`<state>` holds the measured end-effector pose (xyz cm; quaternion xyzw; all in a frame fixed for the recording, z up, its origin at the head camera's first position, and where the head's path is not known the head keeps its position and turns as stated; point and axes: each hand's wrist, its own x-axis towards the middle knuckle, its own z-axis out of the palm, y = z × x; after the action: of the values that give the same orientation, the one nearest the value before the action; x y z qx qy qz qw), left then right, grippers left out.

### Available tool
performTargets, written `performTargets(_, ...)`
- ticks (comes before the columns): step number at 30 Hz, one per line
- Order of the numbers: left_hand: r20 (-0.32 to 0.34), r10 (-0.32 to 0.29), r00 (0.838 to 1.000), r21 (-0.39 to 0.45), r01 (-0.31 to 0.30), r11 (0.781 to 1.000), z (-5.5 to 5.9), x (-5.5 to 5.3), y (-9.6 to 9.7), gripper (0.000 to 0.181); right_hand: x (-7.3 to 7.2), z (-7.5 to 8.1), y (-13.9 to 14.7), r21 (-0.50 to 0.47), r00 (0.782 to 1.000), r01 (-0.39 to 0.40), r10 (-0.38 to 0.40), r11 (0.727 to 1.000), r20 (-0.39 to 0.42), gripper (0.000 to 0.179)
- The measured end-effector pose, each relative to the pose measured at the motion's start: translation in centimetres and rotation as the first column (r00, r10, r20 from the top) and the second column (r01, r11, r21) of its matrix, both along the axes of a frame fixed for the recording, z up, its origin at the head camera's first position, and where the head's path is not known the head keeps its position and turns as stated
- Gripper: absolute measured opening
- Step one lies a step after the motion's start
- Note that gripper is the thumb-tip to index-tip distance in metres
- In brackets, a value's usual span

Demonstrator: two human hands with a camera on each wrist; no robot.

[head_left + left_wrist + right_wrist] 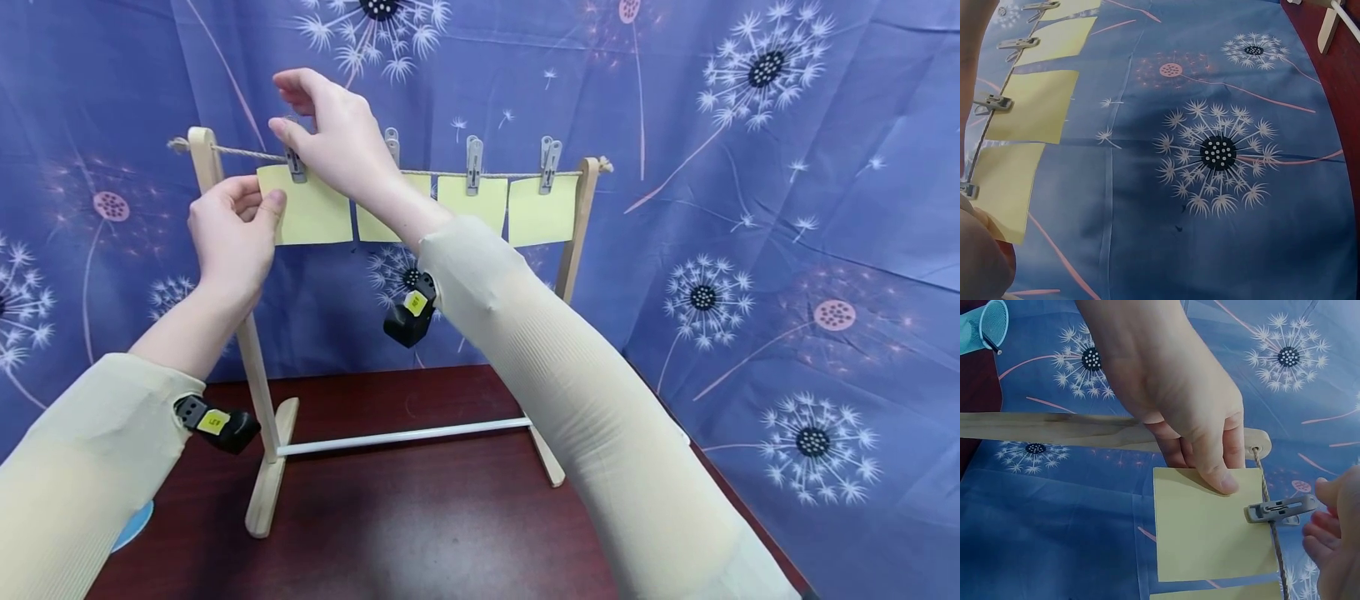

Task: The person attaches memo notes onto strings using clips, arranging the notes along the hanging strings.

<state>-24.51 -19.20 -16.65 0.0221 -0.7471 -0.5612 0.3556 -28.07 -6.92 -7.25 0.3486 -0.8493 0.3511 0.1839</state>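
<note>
My left hand (236, 237) pinches the left edge of the leftmost yellow paper square (318, 212), thumb in front and fingers behind. A grey clothespin (1279, 509) clamps that square's top edge to a twine line (251, 153). My right hand (341, 137) is just at the clothespin's handle end, thumb and fingers spread apart, not gripping it. In the left wrist view the left hand (984, 256) shows only in part at the lower left. More yellow squares (472, 204) hang to the right, each under a grey clothespin (474, 165); the right forearm partly covers one.
The twine runs between two wooden posts (257, 375) of a stand, joined low down by a white rod (405, 437). The stand rests on a dark red table (420, 525). Behind hangs a blue dandelion-print curtain (675, 208). A light-blue mesh container (991, 325) sits by the left side.
</note>
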Motion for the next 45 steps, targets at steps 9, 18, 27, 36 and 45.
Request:
performTargets(9, -0.083, -0.044, 0.996, 0.057, 0.049, 0.997, -0.9, -0.7, -0.1, 0.036, 0.5, -1.2, 1.1, -0.094, 0.989, -0.094, 0.082, 0.991, -0.124, 0.043)
performTargets(18, -0.069, -0.033, 0.997, 0.061, 0.037, 0.997, -2.5, -1.0, -0.3, 0.038, 1.1, -3.8, 3.3, -0.267, 0.933, -0.273, 0.187, 0.924, -0.306, 0.027)
performTargets(27, -0.145, -0.146, 0.979, 0.237, 0.178, 0.955, -4.7, -1.0, 0.7, 0.02, 0.5, -6.9, 5.8, -0.305, 0.94, -0.253, 0.158, 0.918, -0.303, 0.021)
performTargets(36, -0.155, -0.194, 0.969, 0.305, 0.234, 0.923, -7.5, -1.4, 0.9, 0.013, -0.7, -11.3, 8.3, -0.297, 0.929, -0.202, 0.087, 0.933, -0.359, 0.022)
performTargets(45, -0.105, -0.213, 0.971, 0.287, 0.235, 0.929, -11.6, -1.7, 1.0, 0.013, -1.4, -16.3, 10.7, -0.329, 0.943, -0.109, -0.007, 0.938, -0.332, 0.022)
